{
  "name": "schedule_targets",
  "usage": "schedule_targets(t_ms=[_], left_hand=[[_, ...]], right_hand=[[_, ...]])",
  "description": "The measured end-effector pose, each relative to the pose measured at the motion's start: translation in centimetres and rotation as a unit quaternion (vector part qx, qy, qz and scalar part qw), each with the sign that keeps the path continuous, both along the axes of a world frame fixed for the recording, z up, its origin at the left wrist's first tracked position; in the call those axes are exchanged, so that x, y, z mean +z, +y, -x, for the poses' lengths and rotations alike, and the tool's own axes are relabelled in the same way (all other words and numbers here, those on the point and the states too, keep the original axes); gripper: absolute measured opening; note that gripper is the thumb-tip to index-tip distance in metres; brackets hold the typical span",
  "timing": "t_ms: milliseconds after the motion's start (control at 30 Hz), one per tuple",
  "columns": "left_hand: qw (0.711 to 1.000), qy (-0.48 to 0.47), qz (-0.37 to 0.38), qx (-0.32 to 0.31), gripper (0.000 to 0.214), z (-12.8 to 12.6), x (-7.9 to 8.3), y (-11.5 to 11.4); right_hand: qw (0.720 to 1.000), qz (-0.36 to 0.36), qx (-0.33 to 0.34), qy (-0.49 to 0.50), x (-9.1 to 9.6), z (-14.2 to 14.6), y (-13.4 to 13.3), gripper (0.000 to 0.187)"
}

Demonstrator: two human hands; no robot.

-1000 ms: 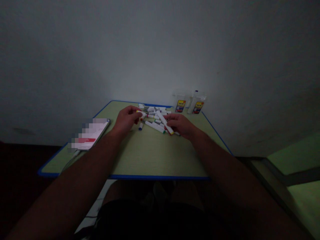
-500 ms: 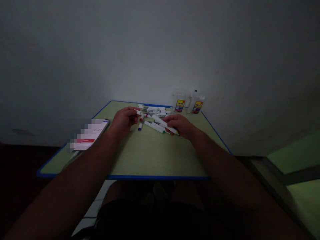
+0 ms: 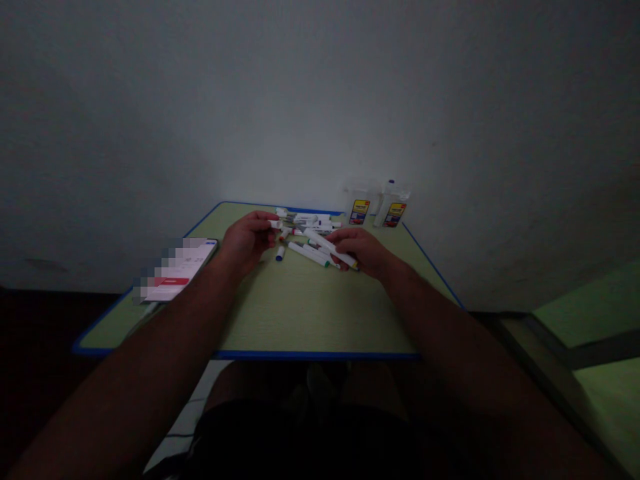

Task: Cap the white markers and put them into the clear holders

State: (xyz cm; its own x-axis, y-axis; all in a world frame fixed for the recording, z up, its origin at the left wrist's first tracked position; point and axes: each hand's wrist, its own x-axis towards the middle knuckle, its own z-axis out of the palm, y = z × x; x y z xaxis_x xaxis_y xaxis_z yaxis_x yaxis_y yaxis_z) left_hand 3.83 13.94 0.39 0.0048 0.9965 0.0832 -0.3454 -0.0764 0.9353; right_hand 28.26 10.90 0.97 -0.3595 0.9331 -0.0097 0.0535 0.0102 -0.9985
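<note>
The room is dim; the wall (image 3: 320, 100) and table (image 3: 300, 313) catch the only soft light. Corners fall dark, and edges bend.

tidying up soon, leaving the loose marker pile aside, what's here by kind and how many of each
markers held in the hands: 2
phone: 1
clear labelled containers: 2
total: 5

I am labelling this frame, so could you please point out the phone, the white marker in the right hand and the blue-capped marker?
phone (image 3: 175, 270), head view, middle of its screen.
white marker (image 3: 320, 241), head view, barrel clear of the right hand (image 3: 363, 252).
blue-capped marker (image 3: 280, 254), head view, its blue cap.
</note>
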Motion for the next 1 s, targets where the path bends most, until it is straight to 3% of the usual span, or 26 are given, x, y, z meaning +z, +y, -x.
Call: schedule_targets(t_ms=[267, 1000], left_hand=[[1.0, -0.007, -0.009, -0.005, 0.013, 0.0, 0.0, 0.0], [0.985, 0.139, -0.089, -0.055, 0.013, -0.3, -1.3, -0.2]], right_hand=[[1.0, -0.01, 0.002, 0.001, -0.3, -0.1, 0.2, 0.029], [0.995, -0.054, 0.003, -0.08, -1.1, -0.3, 0.7, 0.031]])
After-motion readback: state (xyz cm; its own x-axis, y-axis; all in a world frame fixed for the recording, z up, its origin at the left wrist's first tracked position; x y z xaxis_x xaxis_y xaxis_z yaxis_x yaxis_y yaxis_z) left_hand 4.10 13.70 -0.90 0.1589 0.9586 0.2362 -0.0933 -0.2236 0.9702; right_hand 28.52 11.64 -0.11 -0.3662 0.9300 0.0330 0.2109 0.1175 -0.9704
